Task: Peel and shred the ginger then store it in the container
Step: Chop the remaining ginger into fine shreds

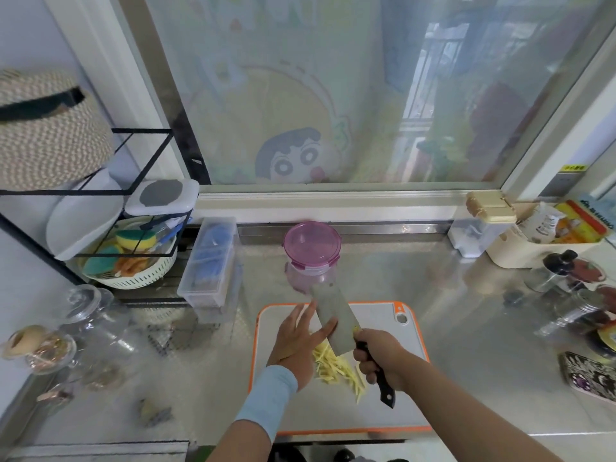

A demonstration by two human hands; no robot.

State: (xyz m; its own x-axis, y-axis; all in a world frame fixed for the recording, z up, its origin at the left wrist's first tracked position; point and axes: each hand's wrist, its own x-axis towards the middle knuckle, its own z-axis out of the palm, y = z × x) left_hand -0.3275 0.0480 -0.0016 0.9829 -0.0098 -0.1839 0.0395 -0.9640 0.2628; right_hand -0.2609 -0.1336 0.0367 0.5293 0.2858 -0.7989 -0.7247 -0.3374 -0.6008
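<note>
Item: ginger shreds (335, 365). A loose pile of pale yellow strips lies on the cutting board (333, 415), a grey board with an orange rim, between the two hands.

Item: cleaver (333, 316). The flat blade is tilted above the board with its tip toward the container. A few yellow bits cling near its heel.

Right hand (380, 358): fingers are curled tight round the black handle.

Left hand (296, 335): fingers are straight and spread, palm down over the board just left of the pile. One fingertip touches the side of the blade. There is a pale blue sleeve (266, 398) at the wrist.

Item: container (312, 248). It is a round clear tub with its pink clip lid on, and it stands on the steel counter (466, 311) just behind the board.

Surroundings: a clear lidded box (210, 261) holding blue items stands left of the container. A white basket of sponges (133, 265) sits under a wire rack, with glass jars (86, 315) at far left. A patterned phone (590, 375) lies at far right.
</note>
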